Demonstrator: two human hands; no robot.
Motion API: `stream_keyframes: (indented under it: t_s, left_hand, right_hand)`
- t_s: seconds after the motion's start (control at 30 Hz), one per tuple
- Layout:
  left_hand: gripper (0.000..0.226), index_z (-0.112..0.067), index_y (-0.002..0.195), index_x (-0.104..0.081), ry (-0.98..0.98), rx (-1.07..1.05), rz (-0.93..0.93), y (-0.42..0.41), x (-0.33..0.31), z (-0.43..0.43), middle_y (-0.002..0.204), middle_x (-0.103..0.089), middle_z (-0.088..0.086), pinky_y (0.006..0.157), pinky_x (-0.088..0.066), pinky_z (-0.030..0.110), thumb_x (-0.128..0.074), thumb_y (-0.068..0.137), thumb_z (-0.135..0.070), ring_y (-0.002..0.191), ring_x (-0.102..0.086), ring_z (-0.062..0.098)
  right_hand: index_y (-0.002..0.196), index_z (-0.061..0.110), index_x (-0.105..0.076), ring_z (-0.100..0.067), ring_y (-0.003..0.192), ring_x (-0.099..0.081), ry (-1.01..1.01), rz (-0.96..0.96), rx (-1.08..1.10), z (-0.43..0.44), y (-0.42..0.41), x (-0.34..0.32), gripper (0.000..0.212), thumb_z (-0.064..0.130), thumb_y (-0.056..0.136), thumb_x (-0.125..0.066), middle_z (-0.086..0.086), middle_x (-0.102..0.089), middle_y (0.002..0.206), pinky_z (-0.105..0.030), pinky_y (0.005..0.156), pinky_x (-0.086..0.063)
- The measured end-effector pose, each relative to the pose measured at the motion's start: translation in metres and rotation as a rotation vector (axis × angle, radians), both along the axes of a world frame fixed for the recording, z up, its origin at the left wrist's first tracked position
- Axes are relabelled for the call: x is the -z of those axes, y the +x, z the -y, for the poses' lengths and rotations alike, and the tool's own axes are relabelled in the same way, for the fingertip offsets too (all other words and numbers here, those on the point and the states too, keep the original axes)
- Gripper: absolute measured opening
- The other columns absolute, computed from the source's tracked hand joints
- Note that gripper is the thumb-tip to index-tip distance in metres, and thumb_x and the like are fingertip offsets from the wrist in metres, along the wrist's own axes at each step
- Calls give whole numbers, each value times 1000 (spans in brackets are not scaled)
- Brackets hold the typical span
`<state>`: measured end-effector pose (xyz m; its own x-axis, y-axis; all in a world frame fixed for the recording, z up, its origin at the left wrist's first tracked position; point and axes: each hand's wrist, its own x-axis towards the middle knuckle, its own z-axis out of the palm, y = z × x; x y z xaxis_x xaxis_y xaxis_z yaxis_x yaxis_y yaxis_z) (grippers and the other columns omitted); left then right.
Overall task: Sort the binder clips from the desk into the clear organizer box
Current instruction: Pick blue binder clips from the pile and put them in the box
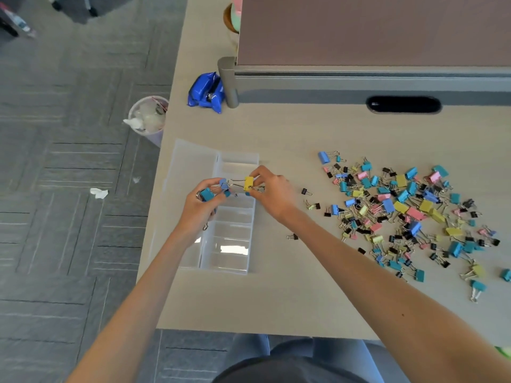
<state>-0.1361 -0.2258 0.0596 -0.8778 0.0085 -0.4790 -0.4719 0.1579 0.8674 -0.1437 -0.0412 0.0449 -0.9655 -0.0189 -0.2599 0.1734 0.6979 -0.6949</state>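
Clips are gripped above the organizer box [229,244]: teal clip [206,194] by the left hand [199,208], yellow clip [249,183] by the right hand [273,193].

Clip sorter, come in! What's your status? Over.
Left hand grips blue clips; right hand pinches yellow clip. Both over the organizer box. Pile lies right. Nothing blocking.

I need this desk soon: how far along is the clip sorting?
Barely started: the clear plastic organizer box looks empty where visible. In hand: the left hand grips teal and blue binder clips, the right hand pinches a yellow binder clip over the box. Left: the multicoloured clip pile on the beige desk.
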Motion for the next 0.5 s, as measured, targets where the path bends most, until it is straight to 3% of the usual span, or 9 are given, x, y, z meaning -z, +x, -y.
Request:
stream_keyframes:
  t_s: [0.4,0.5]
  left_hand:
    - [32,-21,116,-65,41,54,-2,-15,0,-32,69,-48,2,42,-30,19,-65,87,-6,51,-37,10]
    - [33,-21,115,-65,36,70,-1,-23,-2,-45,63,-48,-1,42,-31,18,-66,86,-7,48,-37,10]
  right_hand:
    - [106,28,-57,-21,88,-63,14,18,26,-52,2,3,27,30,83,-70,7,-71,95,-34,69,-50]
    - [111,23,-56,-20,83,-62,29,-39,77,-61,-3,-1,30,29,85,-69,3,-71,96,-28,59,-41]
